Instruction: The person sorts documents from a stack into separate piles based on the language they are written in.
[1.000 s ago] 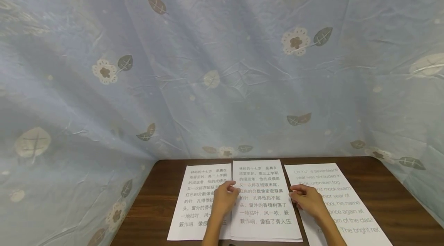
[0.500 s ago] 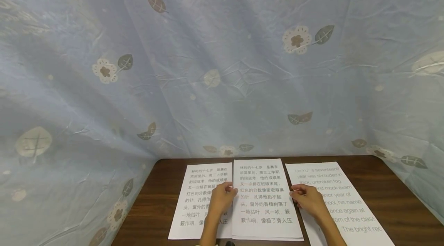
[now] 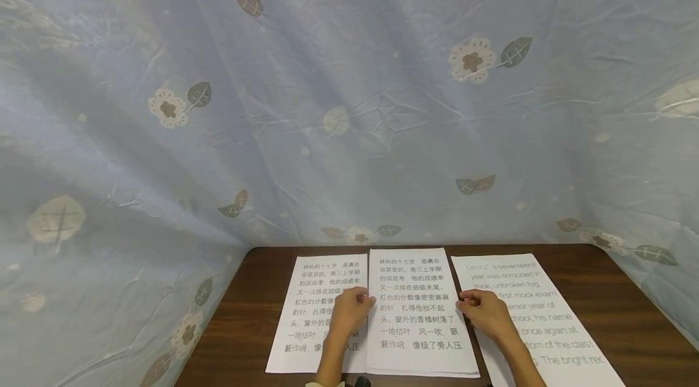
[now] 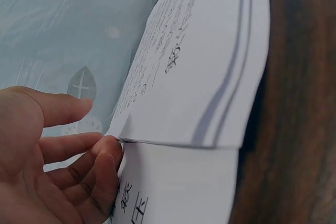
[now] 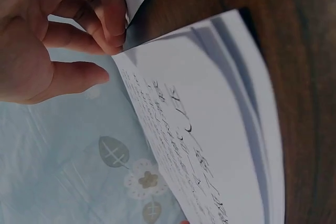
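Observation:
A middle stack of white paper, printed with Chinese text, lies flat between my two hands. My left hand is at its left edge, over the right part of the left paper stack. In the left wrist view the fingertips meet the middle stack's edge, and the thumb stands apart. At the opposite edge is my right hand, overlapping the right paper stack, which bears English text. The right wrist view shows its fingertips right at the middle stack's edge, thumb apart, fingers loosely bent.
All three stacks lie side by side on a dark brown wooden table. The middle stack's near edge shows slightly offset layers. A pale blue curtain with leaves and flowers hangs behind the table and along its sides.
The left fingertips have drawn slightly left, from overlapping the middle stack to its edge. The right hand stays nearly still, and the head view has shifted a little.

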